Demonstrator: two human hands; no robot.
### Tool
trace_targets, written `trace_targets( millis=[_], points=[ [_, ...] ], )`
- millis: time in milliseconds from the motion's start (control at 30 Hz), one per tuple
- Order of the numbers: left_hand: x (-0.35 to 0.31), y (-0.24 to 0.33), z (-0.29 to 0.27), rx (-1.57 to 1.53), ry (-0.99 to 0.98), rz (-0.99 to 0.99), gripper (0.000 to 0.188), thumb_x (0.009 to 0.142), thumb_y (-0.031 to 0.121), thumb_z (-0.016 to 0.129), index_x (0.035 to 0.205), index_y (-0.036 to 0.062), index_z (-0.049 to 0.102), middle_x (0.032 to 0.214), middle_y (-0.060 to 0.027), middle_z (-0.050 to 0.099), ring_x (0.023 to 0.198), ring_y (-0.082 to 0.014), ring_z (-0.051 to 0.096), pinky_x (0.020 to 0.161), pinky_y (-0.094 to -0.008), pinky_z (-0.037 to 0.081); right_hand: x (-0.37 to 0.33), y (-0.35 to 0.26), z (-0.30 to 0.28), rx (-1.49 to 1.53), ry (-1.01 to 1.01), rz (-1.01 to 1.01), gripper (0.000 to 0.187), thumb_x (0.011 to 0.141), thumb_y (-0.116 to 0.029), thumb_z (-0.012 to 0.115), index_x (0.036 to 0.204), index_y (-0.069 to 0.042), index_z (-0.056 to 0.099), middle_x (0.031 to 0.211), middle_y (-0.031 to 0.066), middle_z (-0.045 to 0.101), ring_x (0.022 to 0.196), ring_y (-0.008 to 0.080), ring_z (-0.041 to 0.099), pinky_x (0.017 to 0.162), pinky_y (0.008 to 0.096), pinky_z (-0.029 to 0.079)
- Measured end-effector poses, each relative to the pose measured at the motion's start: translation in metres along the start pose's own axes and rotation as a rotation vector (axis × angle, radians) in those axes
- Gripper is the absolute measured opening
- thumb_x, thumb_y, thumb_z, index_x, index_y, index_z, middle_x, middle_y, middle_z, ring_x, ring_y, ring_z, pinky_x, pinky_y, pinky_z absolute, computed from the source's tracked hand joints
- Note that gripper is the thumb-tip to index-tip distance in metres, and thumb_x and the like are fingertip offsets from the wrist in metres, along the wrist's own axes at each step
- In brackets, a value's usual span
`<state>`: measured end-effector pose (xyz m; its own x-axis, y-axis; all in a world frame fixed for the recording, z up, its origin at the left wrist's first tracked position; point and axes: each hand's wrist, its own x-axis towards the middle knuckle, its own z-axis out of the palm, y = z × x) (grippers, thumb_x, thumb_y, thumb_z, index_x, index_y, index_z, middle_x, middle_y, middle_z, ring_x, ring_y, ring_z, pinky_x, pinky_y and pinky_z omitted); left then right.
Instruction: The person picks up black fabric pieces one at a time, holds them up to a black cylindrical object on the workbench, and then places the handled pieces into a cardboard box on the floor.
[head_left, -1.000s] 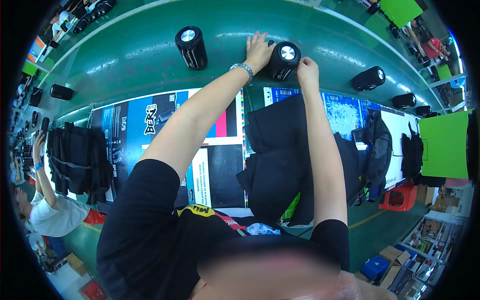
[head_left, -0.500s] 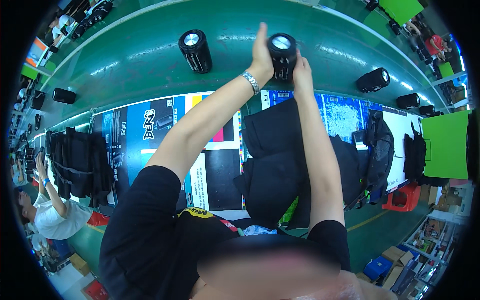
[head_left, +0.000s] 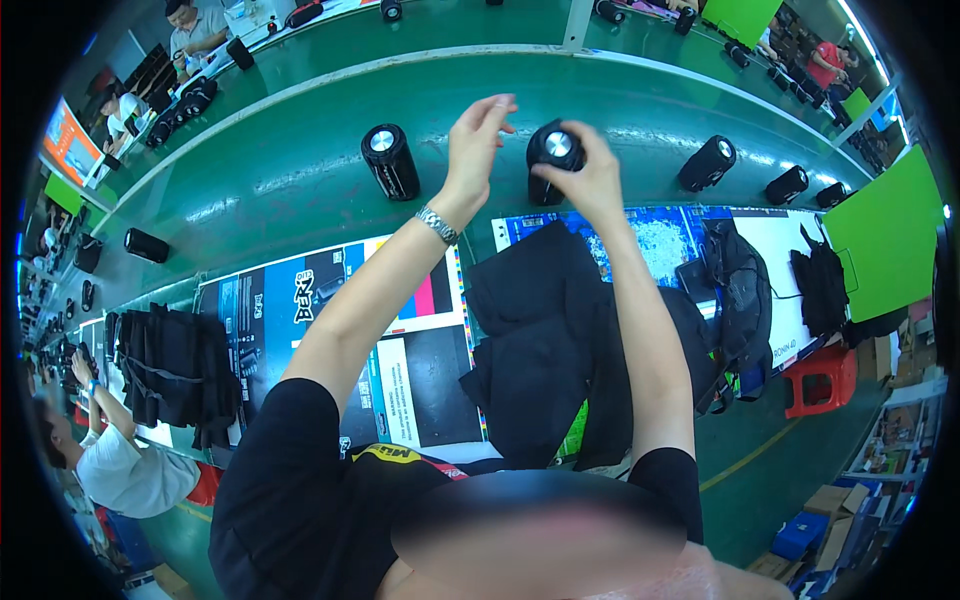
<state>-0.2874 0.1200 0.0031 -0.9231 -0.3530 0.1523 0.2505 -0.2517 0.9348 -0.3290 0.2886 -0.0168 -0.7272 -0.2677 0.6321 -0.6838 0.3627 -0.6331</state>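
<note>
Just beyond the folded black cloth (head_left: 530, 335), a cylindrical black speaker (head_left: 545, 187) stands upright on the green work surface (head_left: 300, 165), its top grasped between thumb and fingers of the person's slightly blurred right hand (head_left: 592, 178). Past the cloth's left edge, the left hand (head_left: 474, 148) is raised, empty and loosely spread; a second speaker (head_left: 391, 165) stands farther left.

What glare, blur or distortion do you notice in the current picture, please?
Head view, middle: pale glare streaks the green surface, and the right grip at the black cylinder looks slightly blurred; head view, top: fisheye distortion bows the white rail; head view, bottom: a blurred patch hides detail.
</note>
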Motion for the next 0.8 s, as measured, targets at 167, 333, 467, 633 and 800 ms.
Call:
trace_targets(
  millis=[167, 333, 467, 633, 800],
  points=[
    [0.031, -0.012, 0.016, 0.32, -0.338, 0.242, 0.025, 0.091, 0.021, 0.058, 0.106, 0.0036, 0.066, 0.105, -0.0044, 0.063, 0.084, -0.0098, 0.052, 0.073, -0.0226, 0.041, -0.01, 0.005, 0.006, -0.084, 0.042, -0.162, 0.062, 0.058, -0.02, 0.084, 0.112, -0.007, 0.057, 0.123, 0.016, 0.052, 0.121, 0.036, 0.043, 0.102, 0.0428, 0.035],
    [0.069, -0.034, 0.023, 0.443, -0.491, -0.52, 0.032, 0.085, 0.039, 0.065, 0.1, 0.0104, 0.068, 0.09, 0.0005, 0.062, 0.082, -0.0084, 0.054, 0.07, -0.0227, 0.044, -0.014, 0.036, 0.012, 0.321, 0.101, 0.207, 0.063, 0.068, -0.027, 0.081, 0.119, -0.005, 0.053, 0.127, 0.0201, 0.045, 0.124, 0.0323, 0.041, 0.103, 0.0388, 0.034],
    [0.085, -0.048, 0.015, 0.356, -0.511, -0.554, 0.024, 0.085, 0.034, 0.067, 0.092, 0.0108, 0.069, 0.087, 0.0023, 0.062, 0.072, -0.0059, 0.053, 0.06, -0.0213, 0.043, -0.015, 0.041, 0.02, 0.611, 0.067, 0.489, 0.072, 0.069, -0.028, 0.08, 0.12, 0.009, 0.045, 0.117, 0.0173, 0.052, 0.105, 0.0217, 0.055, 0.088, 0.0281, 0.044],
    [0.082, -0.025, 0.042, 0.785, -0.564, 0.2, 0.021, 0.084, 0.025, 0.067, 0.083, 0.0035, 0.067, 0.079, -0.0018, 0.06, 0.065, -0.0088, 0.052, 0.058, -0.0241, 0.042, -0.01, 0.035, 0.001, 0.732, -0.163, 0.602, 0.05, 0.078, -0.03, 0.071, 0.113, 0.001, 0.055, 0.1, 0.0052, 0.061, 0.092, 0.0121, 0.057, 0.082, 0.0253, 0.042],
    [0.045, -0.021, 0.058, 0.861, -0.603, 0.875, 0.016, 0.084, 0.015, 0.066, 0.081, -0.0008, 0.064, 0.071, -0.0052, 0.052, 0.064, -0.0124, 0.052, 0.057, -0.0277, 0.041, -0.013, 0.057, -0.007, 0.701, -0.057, 0.501, 0.04, 0.079, -0.029, 0.071, 0.105, -0.002, 0.061, 0.094, 0.0034, 0.063, 0.085, 0.0101, 0.057, 0.075, 0.0248, 0.044]
  ],
)
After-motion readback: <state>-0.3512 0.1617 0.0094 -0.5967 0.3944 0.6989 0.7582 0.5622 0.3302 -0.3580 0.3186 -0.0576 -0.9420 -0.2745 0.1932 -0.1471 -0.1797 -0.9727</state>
